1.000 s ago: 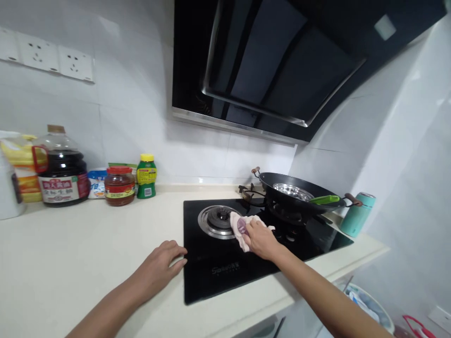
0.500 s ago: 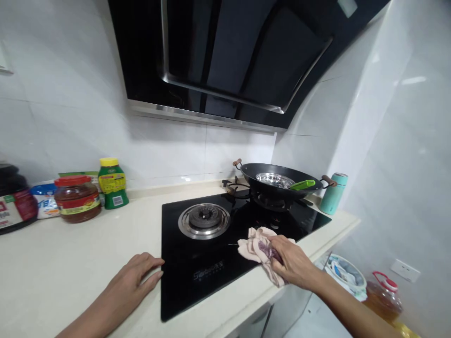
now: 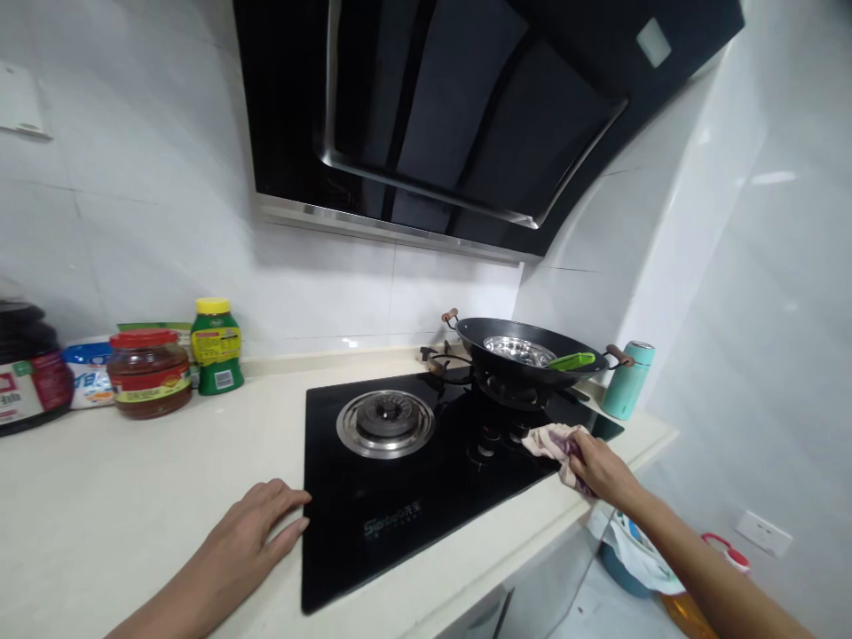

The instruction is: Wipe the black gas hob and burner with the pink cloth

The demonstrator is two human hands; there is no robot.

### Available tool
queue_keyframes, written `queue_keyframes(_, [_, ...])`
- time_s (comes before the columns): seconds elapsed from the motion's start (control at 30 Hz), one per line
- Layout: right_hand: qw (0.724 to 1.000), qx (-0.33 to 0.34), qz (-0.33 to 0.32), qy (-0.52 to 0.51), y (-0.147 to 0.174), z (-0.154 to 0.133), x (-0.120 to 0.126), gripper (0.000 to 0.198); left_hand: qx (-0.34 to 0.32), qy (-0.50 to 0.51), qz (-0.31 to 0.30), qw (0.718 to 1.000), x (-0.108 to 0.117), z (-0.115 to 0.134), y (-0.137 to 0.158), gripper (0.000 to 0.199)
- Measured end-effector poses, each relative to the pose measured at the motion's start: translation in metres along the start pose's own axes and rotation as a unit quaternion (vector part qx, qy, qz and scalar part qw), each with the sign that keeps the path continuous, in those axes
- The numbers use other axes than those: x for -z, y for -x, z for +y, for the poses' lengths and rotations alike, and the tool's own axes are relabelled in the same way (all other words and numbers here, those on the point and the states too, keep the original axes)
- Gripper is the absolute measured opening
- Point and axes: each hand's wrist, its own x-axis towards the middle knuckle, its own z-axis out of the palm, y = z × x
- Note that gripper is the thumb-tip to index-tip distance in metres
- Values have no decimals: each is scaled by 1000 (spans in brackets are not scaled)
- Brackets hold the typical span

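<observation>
The right hand (image 3: 599,466) presses a crumpled pinkish cloth (image 3: 552,441) onto the black glass hob (image 3: 399,497), near its right front corner, just in front of the burner that carries the wok (image 3: 525,351). Its fingers are curled over the cloth, bunching it against the glass. The left hand (image 3: 256,524) lies flat on the counter (image 3: 99,524), fingers spread and empty, their tips at the hob's left edge.

The cloth sits close to the knobs (image 3: 496,444) and close under the wok's rim. A sweep pushed too far back could catch a knob and turn it, or nudge the wok, which holds a steel bowl (image 3: 516,348) and a green-handled tool (image 3: 572,360) lying across the rim; a knock might tip that tool out. A sweep carried on to the right could run off the counter's edge or strike the teal flask (image 3: 627,380) standing by the wall. Loose folds of cloth could also snag on the pan support. The left burner (image 3: 384,422) is bare, and the jars (image 3: 150,383) and bottles (image 3: 214,346) at the back left stand well clear.
</observation>
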Motion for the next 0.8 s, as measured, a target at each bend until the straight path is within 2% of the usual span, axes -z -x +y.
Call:
queue_keyframes(0.1, [999,-34,-12,8,-32,0,1,19,4,-2,2,1000,1,3,-1,34])
queue_keyframes(0.23, [997,-71,-38,-4,-74,-17,-6,21,7,-2,7,1000,4,7,-3,34])
queue_keyframes(0.37, [993,-90,-71,-26,-107,-35,-11,33,2,2,11,1000,5,8,-4,32])
queue_keyframes(0.57, [990,-38,-122,-57,-138,-64,-9,34,8,-3,5,1000,5,8,-5,31])
queue_keyframes(0.8, [984,6,-171,-43,-145,-92,-1,39,19,-16,0,1000,3,5,-5,34])
